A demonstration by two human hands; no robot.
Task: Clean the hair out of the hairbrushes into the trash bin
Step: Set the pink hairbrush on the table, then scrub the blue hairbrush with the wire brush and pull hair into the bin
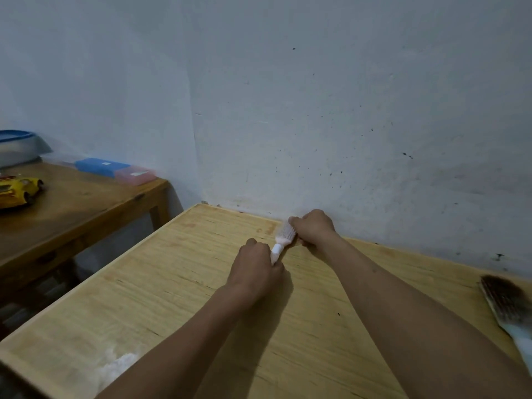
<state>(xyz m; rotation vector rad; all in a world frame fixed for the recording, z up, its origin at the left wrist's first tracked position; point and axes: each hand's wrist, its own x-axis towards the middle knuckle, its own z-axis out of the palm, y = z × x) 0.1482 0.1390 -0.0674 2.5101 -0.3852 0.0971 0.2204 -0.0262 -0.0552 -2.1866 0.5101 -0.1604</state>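
A small pink hairbrush [283, 237] with a white handle is held over the far part of the light wooden table [178, 283], close to the wall. My left hand [254, 272] grips its handle. My right hand [312, 227] is closed over the bristle head, fingers curled at the bristles. A second hairbrush [503, 300], with dark hair matted in its bristles and a pale blue handle, lies at the table's right edge. No trash bin is in view.
A white wispy clump [115, 367] lies at the table's near left. A darker wooden side table [72, 208] to the left holds a yellow toy car [18, 191], blue and pink boxes [115, 169] and a lidded container [17, 145]. The wall runs along the back.
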